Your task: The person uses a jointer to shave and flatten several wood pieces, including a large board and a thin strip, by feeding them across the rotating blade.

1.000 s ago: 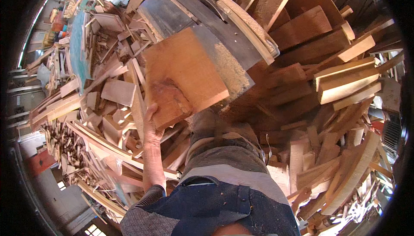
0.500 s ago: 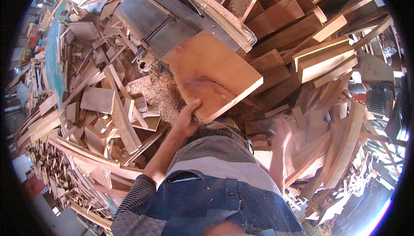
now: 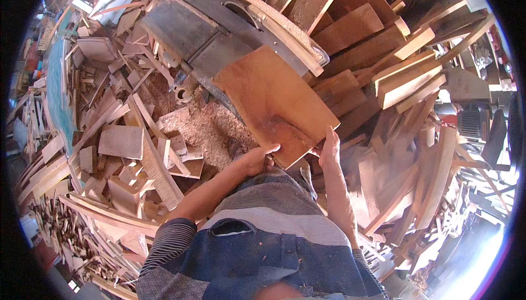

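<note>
A thick reddish-brown wooden board [image 3: 276,100] rests with its far end on a dark metal machine table [image 3: 205,61]; its near end reaches toward my waist. My left hand [image 3: 262,158] grips the near left corner, thumb on top and fingers underneath. At the near right edge my right hand [image 3: 329,149] closes on the board, fingers partly hidden below it. A dark knot-like mark shows on the board's top near my hands. Along the machine's far side runs a pale wooden fence strip [image 3: 274,23], beside a curved slot in the metal.
Stacked planks [image 3: 350,31] stand beyond the machine to the right. Offcuts [image 3: 121,141] are heaped at the left, around a pile of sawdust [image 3: 200,127]. More leaning boards [image 3: 438,174] and a dark motor [image 3: 472,123] are at the right.
My right hand has come up from beside my body to the board's right edge. The board has turned slightly, and my left hand has shifted right with its near corner.
</note>
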`<action>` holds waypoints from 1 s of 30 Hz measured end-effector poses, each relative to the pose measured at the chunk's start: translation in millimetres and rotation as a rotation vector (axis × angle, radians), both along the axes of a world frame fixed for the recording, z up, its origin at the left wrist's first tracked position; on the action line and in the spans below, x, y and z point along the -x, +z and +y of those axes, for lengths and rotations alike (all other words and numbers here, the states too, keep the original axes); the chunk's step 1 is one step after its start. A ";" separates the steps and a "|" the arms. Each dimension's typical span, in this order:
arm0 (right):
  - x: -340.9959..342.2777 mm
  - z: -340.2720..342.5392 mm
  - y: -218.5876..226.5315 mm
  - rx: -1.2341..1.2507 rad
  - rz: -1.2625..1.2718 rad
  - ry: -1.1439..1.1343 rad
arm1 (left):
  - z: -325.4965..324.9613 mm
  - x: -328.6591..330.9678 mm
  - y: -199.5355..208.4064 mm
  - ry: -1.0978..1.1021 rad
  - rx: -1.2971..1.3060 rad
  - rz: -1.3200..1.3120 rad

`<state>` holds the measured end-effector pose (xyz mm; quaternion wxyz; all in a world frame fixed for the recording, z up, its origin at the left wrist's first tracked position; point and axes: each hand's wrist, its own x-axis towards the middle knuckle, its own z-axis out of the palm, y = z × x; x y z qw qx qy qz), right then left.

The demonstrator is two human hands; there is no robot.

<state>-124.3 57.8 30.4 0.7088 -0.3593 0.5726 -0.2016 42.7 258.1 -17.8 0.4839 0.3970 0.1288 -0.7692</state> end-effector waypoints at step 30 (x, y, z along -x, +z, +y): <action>-14.9 -140.3 -170.7 -0.151 -0.034 -0.023 | -160.6 -94.6 -81.4 0.160 -0.493 -1.429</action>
